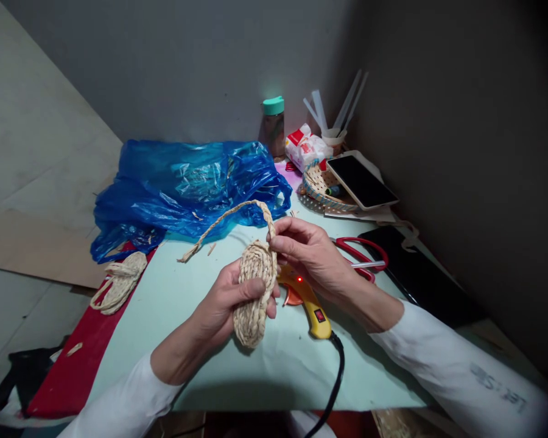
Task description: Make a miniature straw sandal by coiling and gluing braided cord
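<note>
An oval coil of braided straw cord [254, 267] is gripped by my left hand [226, 298], thumb across its face and fingers behind. My right hand [305, 249] pinches the loose braided end [262, 210] between thumb and fingers, just above the coil's upper right edge. From that pinch the tail arches up and droops left, its frayed tip over the table. Beneath my right hand lies a yellow hot glue gun [317, 316] with a lit red light and an orange trigger. My hand and the coil hide its front part.
A blue plastic bag [187, 182] covers the table's back left. Red-handled scissors [363, 252] and a black flat panel [420, 274] lie right. Behind them are a woven basket [317, 185], a tablet [363, 179] and a green-lidded jar [273, 125]. Another straw piece [123, 283] rests far left.
</note>
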### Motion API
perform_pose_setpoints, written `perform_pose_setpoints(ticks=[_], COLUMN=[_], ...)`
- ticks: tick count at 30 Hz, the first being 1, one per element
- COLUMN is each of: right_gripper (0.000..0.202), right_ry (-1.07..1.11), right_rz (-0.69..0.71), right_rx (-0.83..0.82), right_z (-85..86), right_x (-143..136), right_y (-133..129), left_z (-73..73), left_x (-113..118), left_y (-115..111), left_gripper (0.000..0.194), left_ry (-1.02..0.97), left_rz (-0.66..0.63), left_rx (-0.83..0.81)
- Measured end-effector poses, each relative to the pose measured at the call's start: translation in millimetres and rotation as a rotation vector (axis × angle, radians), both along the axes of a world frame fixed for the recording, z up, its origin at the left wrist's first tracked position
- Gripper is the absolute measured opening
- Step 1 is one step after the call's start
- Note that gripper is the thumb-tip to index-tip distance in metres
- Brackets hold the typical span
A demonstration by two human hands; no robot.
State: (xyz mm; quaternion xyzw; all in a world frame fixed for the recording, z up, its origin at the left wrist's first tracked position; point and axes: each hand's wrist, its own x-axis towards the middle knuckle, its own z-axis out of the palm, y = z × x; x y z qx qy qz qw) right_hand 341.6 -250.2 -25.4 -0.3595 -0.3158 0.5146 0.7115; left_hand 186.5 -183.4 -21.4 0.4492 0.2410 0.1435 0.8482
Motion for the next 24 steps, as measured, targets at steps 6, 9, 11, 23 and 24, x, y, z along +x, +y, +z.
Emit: perform_pose_setpoints(ticks=[6, 9, 11, 23, 24], right_gripper=[0.022, 0.022, 0.026, 0.033, 0.034], right_ry=[-0.04, -0.072, -0.092, -0.066, -0.065], right_rz=[0.028, 0.067, 0.107, 0.291, 0.304], right_rx=[-0.022, -0.019, -0.004, -0.058, -0.066], right_z=[-4.4, -5.7, -5.5, -15.0, -16.1], right_x=[1.6, 2.8, 2.2, 3.9, 4.7], right_y=[-0.6, -1.2, -1.7, -0.8, -0.8], left_z=[5.8, 9.2, 9.4, 2.5, 2.4], left_x=[0.6, 1.2, 1.4, -4.8, -5.5], left_y=[-0.9, 2.5, 5.4, 8.6, 9.1], left_gripper=[0.034, 0.033, 0.035, 0.027, 0.026], left_ry=[0.058, 0.052, 0.034, 0.029, 0.038], left_rz=[0.046, 0.089, 0.12, -0.019, -0.035], left_rx=[0.056, 0.032, 0.012, 0.05, 0.054])
